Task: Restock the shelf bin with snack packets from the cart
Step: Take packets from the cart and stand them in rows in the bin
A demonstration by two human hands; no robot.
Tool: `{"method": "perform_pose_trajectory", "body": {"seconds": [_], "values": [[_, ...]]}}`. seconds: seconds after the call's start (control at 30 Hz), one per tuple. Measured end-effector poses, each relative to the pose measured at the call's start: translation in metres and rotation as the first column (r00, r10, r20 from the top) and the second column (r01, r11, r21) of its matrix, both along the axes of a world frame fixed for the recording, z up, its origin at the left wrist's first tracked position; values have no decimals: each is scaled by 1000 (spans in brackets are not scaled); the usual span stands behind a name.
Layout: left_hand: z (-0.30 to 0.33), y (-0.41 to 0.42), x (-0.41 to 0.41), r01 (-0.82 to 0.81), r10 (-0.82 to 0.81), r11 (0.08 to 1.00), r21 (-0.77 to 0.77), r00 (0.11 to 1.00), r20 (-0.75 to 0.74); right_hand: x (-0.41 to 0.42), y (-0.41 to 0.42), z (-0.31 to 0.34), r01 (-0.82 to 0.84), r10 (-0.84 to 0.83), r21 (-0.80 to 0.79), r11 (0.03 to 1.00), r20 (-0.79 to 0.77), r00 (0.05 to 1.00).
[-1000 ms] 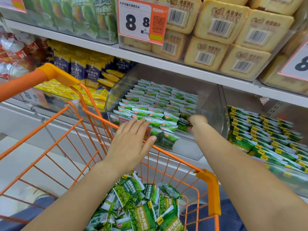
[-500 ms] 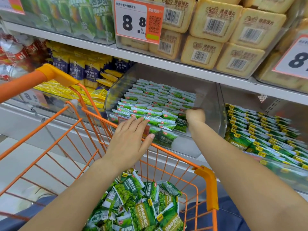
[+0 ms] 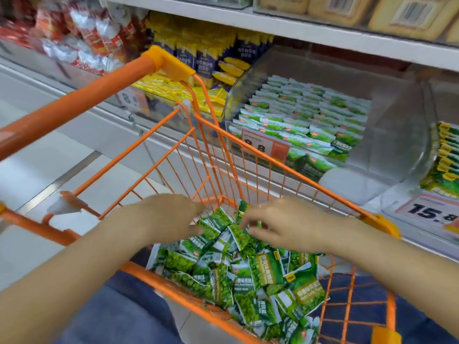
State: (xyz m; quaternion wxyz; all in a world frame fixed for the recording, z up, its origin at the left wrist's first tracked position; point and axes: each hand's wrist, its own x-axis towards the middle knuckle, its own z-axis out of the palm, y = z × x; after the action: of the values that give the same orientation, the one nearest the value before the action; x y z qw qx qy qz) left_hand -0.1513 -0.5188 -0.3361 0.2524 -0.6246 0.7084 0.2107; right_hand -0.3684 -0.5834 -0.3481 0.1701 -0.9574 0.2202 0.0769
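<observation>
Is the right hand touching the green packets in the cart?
Cannot tell. In the head view the right hand hangs over the green packets, fingers curled and blurred; contact is unclear.

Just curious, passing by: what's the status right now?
Both hands down in the cart: left hand and right hand over green snack packets, grip unclear. Shelf bin partly filled. Nothing in the way.

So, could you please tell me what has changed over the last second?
Both hands came back from the shelf bin into the cart: left hand and right hand now reach the loose green packets. The bin's rows look unchanged.
</observation>
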Motion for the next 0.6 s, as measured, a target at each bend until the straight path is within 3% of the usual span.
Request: {"method": "perform_pose_trajectory", "body": {"seconds": [0.07,0.13,0.27,0.4,0.5,0.6], "values": [[-12,10,14,-7,2,999,33,987,160,24,14,-20,-57,60,28,998,-118,991],[-22,13,17,-7,15,999,-41,979,203,49,29,-40,-92,94,15,996,-135,986],[-30,9,8,-140,137,988,-60,989,-63,95,50,-68,-66,70,27,997,-157,985],[-29,9,11,-143,135,985,-96,987,-85,115,60,-77,13,-8,29,1000,-168,986],[-24,10,11,-157,127,954,-254,983,-129,105,50,-64,137,-123,136,981,-106,987],[-15,10,8,-273,119,863,-426,928,-353,77,29,-39,316,-358,361,878,55,932]]}}
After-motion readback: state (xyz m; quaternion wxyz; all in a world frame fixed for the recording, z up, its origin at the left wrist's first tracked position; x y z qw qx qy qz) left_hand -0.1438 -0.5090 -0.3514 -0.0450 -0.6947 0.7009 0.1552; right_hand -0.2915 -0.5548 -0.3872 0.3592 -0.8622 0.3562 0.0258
